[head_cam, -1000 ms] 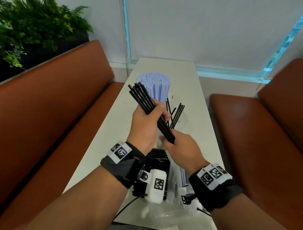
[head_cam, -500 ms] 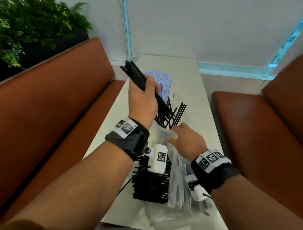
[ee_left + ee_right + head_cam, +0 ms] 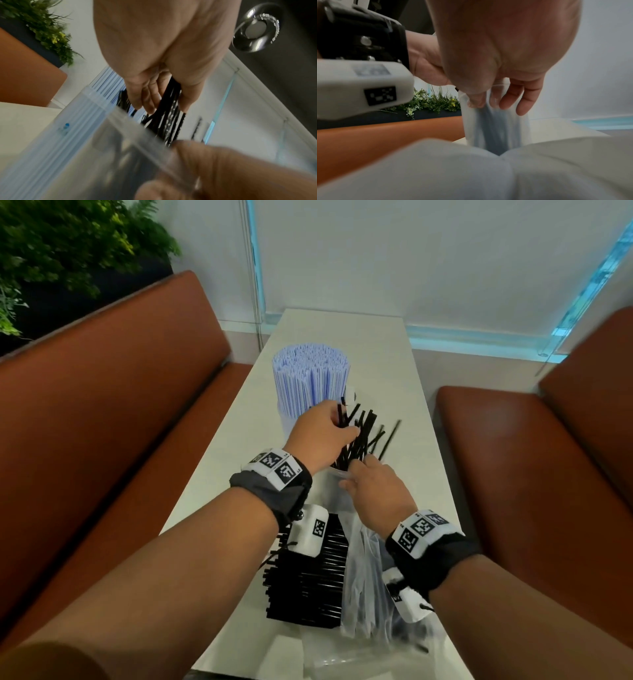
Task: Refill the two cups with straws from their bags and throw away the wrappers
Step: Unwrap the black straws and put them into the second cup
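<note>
Head view, nearest: a clear wrapper (image 3: 363,577) and a block of black straws (image 3: 308,577) lying on the pale desk (image 3: 387,344) under both wrists. Beyond, right hand (image 3: 375,491) gripping the near rim of a clear cup (image 3: 337,474), fingers curled over it; left hand (image 3: 320,436) closed round a bundle of black straws (image 3: 359,436) standing splayed in that cup. Farthest, a second cup (image 3: 291,422) packed full of upright blue-striped straws (image 3: 311,378), just beside.

On your left a brown bench (image 3: 113,412), a leafy plant (image 3: 61,241) behind it, another brown bench (image 3: 534,474) on your right, white table (image 3: 376,354) between.
</note>
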A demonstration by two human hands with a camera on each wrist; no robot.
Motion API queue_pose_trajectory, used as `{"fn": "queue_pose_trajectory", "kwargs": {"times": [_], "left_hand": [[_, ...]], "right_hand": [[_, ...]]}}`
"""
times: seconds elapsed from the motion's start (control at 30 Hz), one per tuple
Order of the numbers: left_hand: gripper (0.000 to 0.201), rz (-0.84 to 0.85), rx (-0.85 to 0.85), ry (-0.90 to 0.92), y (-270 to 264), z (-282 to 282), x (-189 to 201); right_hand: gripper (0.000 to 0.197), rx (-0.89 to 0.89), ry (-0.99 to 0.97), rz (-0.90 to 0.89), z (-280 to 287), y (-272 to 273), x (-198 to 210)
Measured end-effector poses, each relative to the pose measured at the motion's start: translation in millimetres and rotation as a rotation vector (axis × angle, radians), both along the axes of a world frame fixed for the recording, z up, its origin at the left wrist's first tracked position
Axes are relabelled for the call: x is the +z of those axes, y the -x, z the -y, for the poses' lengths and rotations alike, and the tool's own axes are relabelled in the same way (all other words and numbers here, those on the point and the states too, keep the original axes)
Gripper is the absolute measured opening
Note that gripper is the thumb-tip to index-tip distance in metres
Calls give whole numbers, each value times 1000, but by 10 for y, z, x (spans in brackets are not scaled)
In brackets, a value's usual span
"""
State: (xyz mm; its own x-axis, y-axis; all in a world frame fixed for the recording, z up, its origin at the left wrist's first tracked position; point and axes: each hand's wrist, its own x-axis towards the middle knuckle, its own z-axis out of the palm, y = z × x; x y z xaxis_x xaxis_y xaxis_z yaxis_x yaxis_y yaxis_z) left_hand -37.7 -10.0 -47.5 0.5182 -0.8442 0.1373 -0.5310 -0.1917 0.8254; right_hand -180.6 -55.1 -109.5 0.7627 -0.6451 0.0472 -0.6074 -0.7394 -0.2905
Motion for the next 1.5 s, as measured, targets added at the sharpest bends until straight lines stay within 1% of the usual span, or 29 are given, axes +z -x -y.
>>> {"fn": "queue_pose_trajectory", "kwargs": {"times": [0.07,0.1,0.17,0.23,0.27,0.33,0.37,0.4,0.43,0.47,0.5,0.53,0.57,0.63,0.67,0.7,0.77,0.8,0.9,1.0,1.07,1.2,1.33,1.5], "left_hand": [[50,-11,0,2,-38,-42,90],[59,-2,3,4,-50,-69,134],[64,29,14,40,-67,-132,199],[58,65,40,115,-81,-233,231],[50,81,60,170,-90,-305,235],[29,97,102,285,-102,-489,196],[18,97,112,321,-100,-592,160],[9,98,110,324,-92,-698,109],[4,108,92,295,-88,-792,37],[5,131,54,221,-73,-879,-40],[6,163,-7,115,-65,-956,-136],[5,212,-80,-22,-46,-1019,-229],[4,276,-168,-155,-22,-1069,-325],[25,406,-339,-356,62,-1117,-495],[33,448,-403,-420,122,-1120,-556],[40,483,-454,-456,186,-1117,-608],[51,527,-520,-489,298,-1090,-699],[55,538,-539,-505,342,-1076,-742],[60,590,-561,-543,411,-1025,-830],[60,607,-574,-530,443,-988,-859],[57,619,-583,-519,459,-964,-858],[49,674,-603,-506,477,-938,-846],[47,757,-552,-514,435,-972,-821],[25,853,-519,-520,234,-1083,-705]], "right_hand": [[21,-2,-4,-12,-5,-6,3],[20,-5,-9,-18,-5,-8,3],[19,-4,-5,-22,-4,-14,5],[20,-5,-2,-30,-3,-9,7],[20,-5,-5,-40,-6,-3,15],[19,11,-7,-57,-23,27,40],[20,20,-5,-31,-43,59,61],[21,23,11,33,-78,97,91],[22,18,42,136,-128,143,121],[20,1,99,244,-194,183,146],[15,-21,154,312,-276,213,167],[12,-52,170,298,-352,235,168],[19,-90,121,203,-423,251,144],[38,-173,-10,-146,-530,279,41],[44,-192,-40,-270,-562,298,-8],[46,-192,-60,-329,-581,324,-45],[30,-150,-75,-319,-586,343,-89],[27,-143,-90,-304,-574,344,-101],[26,-208,-138,-283,-510,341,-89],[16,-237,-176,-244,-461,356,-62],[14,-225,-181,-229,-463,385,-31],[23,-227,-169,-148,-494,432,17],[19,-232,-184,-140,-491,421,43],[8,-250,-188,-93,-463,421,6]]}}
